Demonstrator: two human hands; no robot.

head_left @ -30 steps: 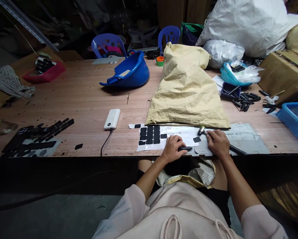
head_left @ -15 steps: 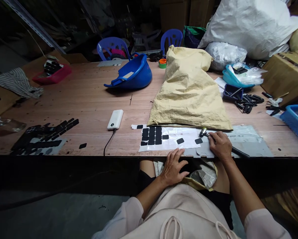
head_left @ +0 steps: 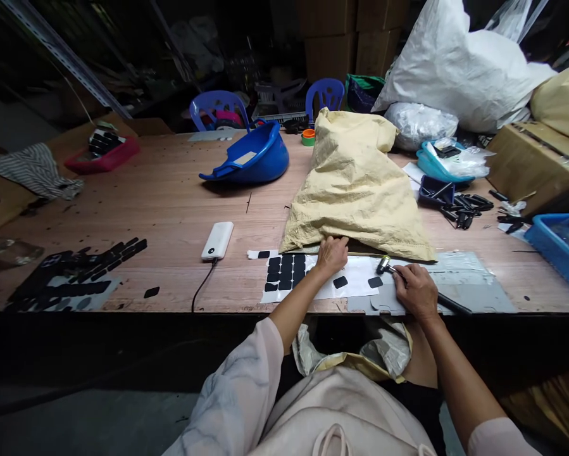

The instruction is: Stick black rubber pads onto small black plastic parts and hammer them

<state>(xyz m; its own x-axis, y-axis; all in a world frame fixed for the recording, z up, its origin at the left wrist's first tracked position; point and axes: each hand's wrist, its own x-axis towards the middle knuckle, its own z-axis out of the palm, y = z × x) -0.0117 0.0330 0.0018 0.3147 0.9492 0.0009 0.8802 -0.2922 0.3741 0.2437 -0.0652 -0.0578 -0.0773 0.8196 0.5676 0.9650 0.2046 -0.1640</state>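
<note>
My left hand [head_left: 332, 254] is at the open front edge of a yellow cloth sack [head_left: 355, 183], its fingers curled against the cloth and their tips hidden. My right hand [head_left: 416, 291] grips a small hammer [head_left: 450, 305] with a black handle and a metal head, resting on a grey sheet [head_left: 474, 288]. White backing paper [head_left: 359, 289] lies in front of the sack. A block of black rounded stickers [head_left: 287, 272] is at its left, partly behind my left forearm. Single black pieces lie near the right, one of them a black sticker [head_left: 340, 282].
A white power bank [head_left: 218, 240] with a cable lies left of the paper. Beyond it stands a blue basin [head_left: 260, 155]. More black stickers [head_left: 89, 269] lie far left. On the right are black handle-like parts [head_left: 464, 209], a blue tray [head_left: 554, 244] and a cardboard box [head_left: 540, 164].
My left hand has moved from the table's front edge forward over the paper to the sack's edge. My right hand still holds the hammer in the same place. The view has tilted slightly up.
</note>
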